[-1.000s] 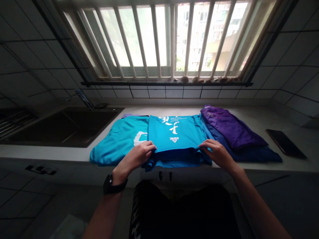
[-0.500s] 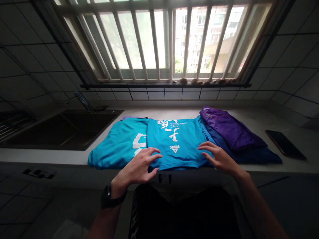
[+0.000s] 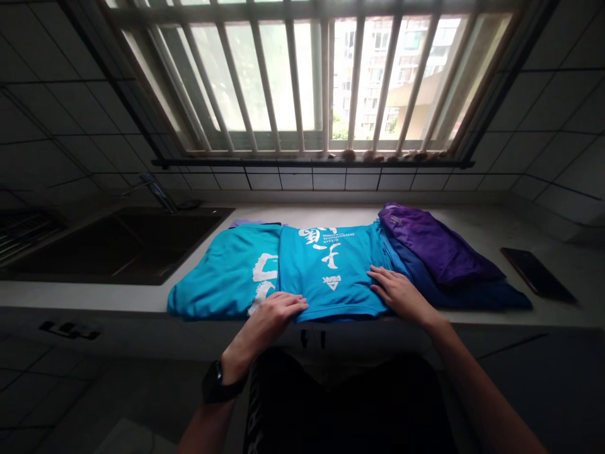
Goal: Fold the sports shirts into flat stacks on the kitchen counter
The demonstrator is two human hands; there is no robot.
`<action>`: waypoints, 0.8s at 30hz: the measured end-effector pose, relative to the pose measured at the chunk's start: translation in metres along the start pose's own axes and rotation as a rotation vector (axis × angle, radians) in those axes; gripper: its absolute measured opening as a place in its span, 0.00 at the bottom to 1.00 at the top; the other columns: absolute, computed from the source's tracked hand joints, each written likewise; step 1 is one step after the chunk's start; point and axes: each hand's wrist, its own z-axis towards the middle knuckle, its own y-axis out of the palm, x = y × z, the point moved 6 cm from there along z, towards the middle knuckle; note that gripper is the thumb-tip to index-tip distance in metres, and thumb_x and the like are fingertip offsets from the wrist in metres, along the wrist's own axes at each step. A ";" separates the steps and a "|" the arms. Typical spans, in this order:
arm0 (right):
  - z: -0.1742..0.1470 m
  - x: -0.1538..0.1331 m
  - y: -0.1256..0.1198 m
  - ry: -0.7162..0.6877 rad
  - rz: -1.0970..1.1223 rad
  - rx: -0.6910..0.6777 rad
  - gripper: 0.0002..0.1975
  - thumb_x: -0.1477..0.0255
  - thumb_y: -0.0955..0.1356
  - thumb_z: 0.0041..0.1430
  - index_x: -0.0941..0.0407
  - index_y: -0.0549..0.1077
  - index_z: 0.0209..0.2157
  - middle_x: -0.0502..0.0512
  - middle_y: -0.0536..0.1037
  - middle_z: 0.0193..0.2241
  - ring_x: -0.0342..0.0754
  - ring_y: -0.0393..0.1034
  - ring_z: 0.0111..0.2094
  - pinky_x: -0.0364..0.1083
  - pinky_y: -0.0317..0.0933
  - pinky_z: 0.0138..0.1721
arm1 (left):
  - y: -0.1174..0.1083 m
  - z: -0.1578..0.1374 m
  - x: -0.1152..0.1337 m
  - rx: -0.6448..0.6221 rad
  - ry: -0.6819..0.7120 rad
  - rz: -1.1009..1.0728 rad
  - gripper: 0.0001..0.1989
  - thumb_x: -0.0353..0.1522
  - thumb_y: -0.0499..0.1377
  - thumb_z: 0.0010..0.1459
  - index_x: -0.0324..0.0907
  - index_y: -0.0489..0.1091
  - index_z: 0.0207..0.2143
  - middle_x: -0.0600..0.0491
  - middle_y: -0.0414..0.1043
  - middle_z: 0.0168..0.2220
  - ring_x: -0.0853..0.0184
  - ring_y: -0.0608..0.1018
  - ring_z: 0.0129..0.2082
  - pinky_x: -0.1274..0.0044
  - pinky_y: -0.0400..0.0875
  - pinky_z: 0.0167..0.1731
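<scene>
A turquoise T-shirt (image 3: 350, 290) with white lettering lies partly folded on the counter, its left part (image 3: 217, 271) spread toward the sink. My left hand (image 3: 271, 318), a dark watch on its wrist, is closed at the shirt's near hem, fingers pressed together on the cloth and thumb hidden. On the right side of the same shirt rests my right hand (image 3: 399, 293), its fingers stretched out and slightly apart on the fabric. Just beyond that hand, purple folded clothing (image 3: 439, 246) lies on top of dark blue clothing (image 3: 486, 297).
A dark sink (image 3: 123, 243) with a faucet (image 3: 159, 192) takes up the left. A phone (image 3: 539, 274) lies at the right. Behind the white counter (image 3: 331, 211) is a barred window (image 3: 307, 82) with small objects along its sill. A lilac cloth edge (image 3: 243, 222) shows behind the shirt.
My left hand has come down onto the near hem, its thumb no longer showing. My right hand has shifted left and settled onto the shirt. The clothes look nearly unmoved.
</scene>
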 end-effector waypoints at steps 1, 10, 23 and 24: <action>0.001 0.000 -0.002 -0.005 0.011 -0.006 0.20 0.66 0.63 0.72 0.54 0.74 0.60 0.63 0.74 0.63 0.61 0.69 0.63 0.60 0.65 0.62 | -0.002 0.001 0.004 0.017 -0.012 0.039 0.21 0.18 0.52 0.65 0.46 0.76 0.50 0.48 0.80 0.48 0.60 0.81 0.49 0.67 0.74 0.50; 0.071 0.028 -0.018 0.420 -0.018 0.036 0.22 0.66 0.65 0.67 0.61 0.73 0.58 0.76 0.74 0.57 0.68 0.74 0.54 0.61 0.69 0.54 | 0.005 0.008 0.064 -0.083 0.103 0.221 0.14 0.17 0.54 0.59 0.42 0.72 0.38 0.48 0.74 0.37 0.59 0.77 0.39 0.68 0.71 0.39; 0.185 0.004 0.026 0.195 0.319 -0.235 0.13 0.79 0.67 0.56 0.57 0.80 0.42 0.56 0.84 0.45 0.55 0.77 0.47 0.46 0.67 0.52 | -0.050 0.073 -0.009 0.026 -0.352 -0.140 0.11 0.34 0.60 0.65 0.39 0.76 0.47 0.42 0.80 0.50 0.58 0.79 0.50 0.73 0.71 0.49; 0.189 -0.001 0.028 0.161 0.342 -0.220 0.15 0.80 0.67 0.55 0.58 0.80 0.42 0.56 0.84 0.45 0.55 0.77 0.48 0.47 0.67 0.53 | -0.056 0.084 -0.028 0.065 -0.424 -0.103 0.09 0.32 0.61 0.64 0.37 0.77 0.44 0.40 0.80 0.48 0.58 0.79 0.48 0.74 0.71 0.47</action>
